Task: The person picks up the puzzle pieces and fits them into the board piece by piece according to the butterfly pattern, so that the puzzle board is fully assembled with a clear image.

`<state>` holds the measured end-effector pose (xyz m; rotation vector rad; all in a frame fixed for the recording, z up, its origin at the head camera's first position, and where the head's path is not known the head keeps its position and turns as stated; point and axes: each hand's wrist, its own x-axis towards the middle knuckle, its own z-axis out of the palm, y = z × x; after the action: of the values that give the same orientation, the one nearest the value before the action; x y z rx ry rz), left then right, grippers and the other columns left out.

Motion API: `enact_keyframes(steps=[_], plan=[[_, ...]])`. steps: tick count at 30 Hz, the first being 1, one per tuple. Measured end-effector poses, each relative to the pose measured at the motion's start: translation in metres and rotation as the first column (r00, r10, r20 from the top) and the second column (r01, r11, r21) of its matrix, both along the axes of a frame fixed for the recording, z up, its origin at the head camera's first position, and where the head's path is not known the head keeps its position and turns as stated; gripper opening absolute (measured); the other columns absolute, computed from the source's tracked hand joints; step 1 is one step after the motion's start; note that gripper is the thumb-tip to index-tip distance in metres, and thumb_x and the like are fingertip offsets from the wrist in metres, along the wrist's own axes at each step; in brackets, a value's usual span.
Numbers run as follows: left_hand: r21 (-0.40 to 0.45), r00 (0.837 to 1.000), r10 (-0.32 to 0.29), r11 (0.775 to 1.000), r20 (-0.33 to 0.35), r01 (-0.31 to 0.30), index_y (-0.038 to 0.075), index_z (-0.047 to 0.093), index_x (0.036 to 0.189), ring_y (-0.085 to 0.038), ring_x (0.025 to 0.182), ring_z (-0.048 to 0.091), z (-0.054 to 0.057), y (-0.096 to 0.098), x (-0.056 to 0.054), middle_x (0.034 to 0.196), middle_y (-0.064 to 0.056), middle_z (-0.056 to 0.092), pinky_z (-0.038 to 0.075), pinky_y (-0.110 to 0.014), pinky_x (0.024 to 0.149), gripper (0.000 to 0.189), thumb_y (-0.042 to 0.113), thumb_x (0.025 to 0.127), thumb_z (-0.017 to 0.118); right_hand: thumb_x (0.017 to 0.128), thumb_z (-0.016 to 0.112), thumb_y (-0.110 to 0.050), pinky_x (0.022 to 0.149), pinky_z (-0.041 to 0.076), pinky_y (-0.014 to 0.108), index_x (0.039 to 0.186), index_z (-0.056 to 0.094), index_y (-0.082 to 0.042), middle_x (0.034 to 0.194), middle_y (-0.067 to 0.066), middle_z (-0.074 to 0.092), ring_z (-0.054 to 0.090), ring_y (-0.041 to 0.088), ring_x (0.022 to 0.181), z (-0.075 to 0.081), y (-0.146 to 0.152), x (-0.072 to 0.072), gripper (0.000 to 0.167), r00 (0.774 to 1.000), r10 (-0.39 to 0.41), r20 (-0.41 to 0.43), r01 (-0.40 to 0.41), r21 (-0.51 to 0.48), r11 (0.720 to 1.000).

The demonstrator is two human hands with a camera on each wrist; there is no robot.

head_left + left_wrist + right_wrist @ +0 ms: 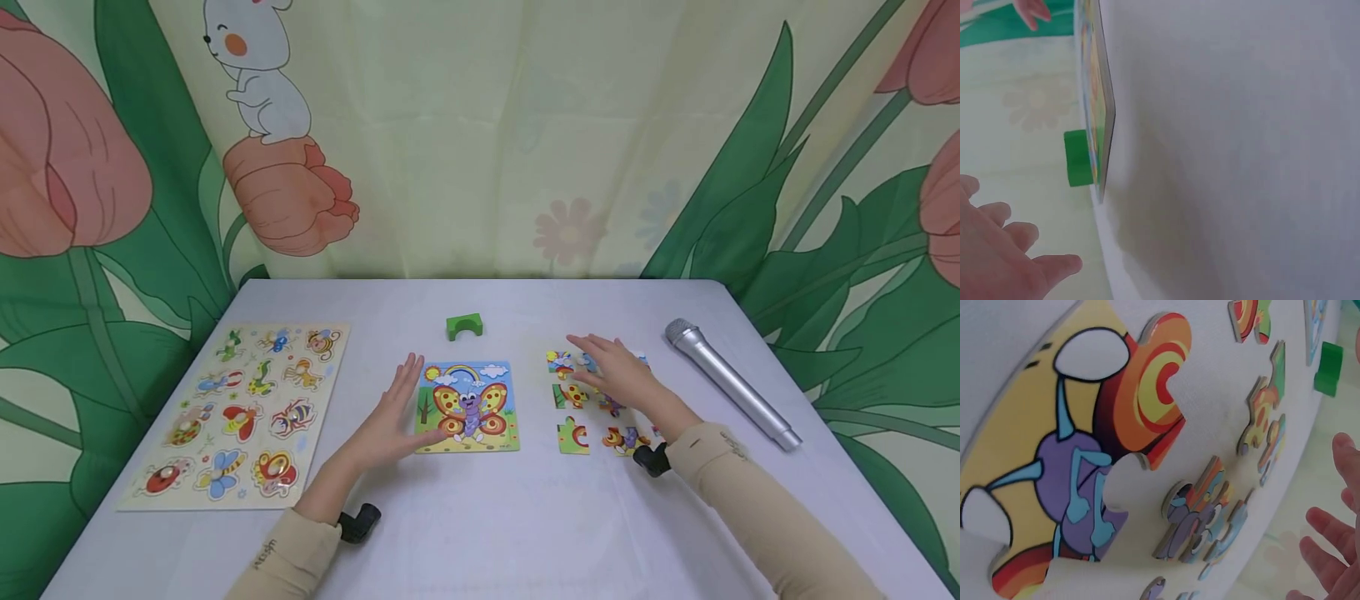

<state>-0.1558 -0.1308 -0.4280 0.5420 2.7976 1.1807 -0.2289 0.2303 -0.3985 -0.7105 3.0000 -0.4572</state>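
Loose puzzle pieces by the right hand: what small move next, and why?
Probably lower the right hand and pinch the near-left piece: the hand hovers above the table, holding nothing, and that piece lies apart from its neighbours.

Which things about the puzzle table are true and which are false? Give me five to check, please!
1. The silver microphone lies to the right of the puzzle pieces. True.
2. The arch block is red. False: it is green.
3. The butterfly picture lies between the bug board and the puzzle pieces. True.
4. The right hand grips the silver microphone. False: that hand holds nothing.
5. The puzzle pieces are all joined together. False: several lie apart.
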Motion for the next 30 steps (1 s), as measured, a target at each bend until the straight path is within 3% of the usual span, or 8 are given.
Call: enact_keyframes(steps=[8, 16, 20, 30], plan=[[0.107, 0.999, 0.027, 0.994, 0.033, -0.03, 0.023, 0.001, 0.148, -0.032, 0.138, 0.003, -0.008, 0.005, -0.002, 0.154, -0.007, 0.0, 0.015, -0.06, 0.103, 0.096, 0.034, 0.081, 0.068, 0.088, 0.061, -0.026, 0.105, 0.016, 0.059, 0.14, 0.035, -0.006, 0.134, 0.024, 0.042, 0.037, 0.039, 0.125, -0.012, -0.002, -0.012, 0.062, 0.998, -0.04, 0.051, 0.04, -0.012, 0.999], [0.226, 0.988, 0.073, 0.969, 0.135, -0.102, 0.015, 0.004, 0.148, -0.027, 0.139, 0.003, -0.019, 0.009, -0.006, 0.154, -0.006, 0.003, 0.01, -0.054, 0.107, 0.094, 0.029, 0.081, 0.069, 0.086, 0.063, -0.022, 0.104, 0.018, 0.059, 0.134, 0.043, -0.002, 0.132, 0.023, 0.045, 0.038, 0.039, 0.124, -0.019, -0.004, -0.021, 0.055, 0.992, -0.09, 0.091, 0.092, -0.018, 0.996], [0.245, 0.982, 0.068, 0.963, 0.178, -0.111, 0.014, 0.005, 0.148, -0.025, 0.139, 0.003, -0.023, 0.011, -0.006, 0.154, -0.004, 0.003, 0.011, -0.053, 0.108, 0.098, 0.029, 0.078, 0.071, 0.086, 0.064, -0.019, 0.104, 0.018, 0.058, 0.131, 0.046, 0.002, 0.131, 0.022, 0.046, 0.038, 0.039, 0.124, -0.022, -0.005, -0.026, 0.052, 0.988, -0.097, 0.119, 0.1, -0.019, 0.995], [0.189, 0.972, 0.088, 0.973, 0.219, -0.131, 0.014, 0.005, 0.148, -0.028, 0.139, 0.006, -0.026, 0.01, -0.003, 0.153, -0.008, 0.007, 0.014, -0.052, 0.107, 0.106, 0.032, 0.072, 0.076, 0.084, 0.065, -0.014, 0.101, 0.033, 0.049, 0.125, 0.053, 0.002, 0.127, 0.021, 0.05, 0.041, 0.038, 0.121, -0.026, -0.009, -0.036, 0.045, 0.978, -0.101, 0.182, 0.11, -0.035, 0.993]])
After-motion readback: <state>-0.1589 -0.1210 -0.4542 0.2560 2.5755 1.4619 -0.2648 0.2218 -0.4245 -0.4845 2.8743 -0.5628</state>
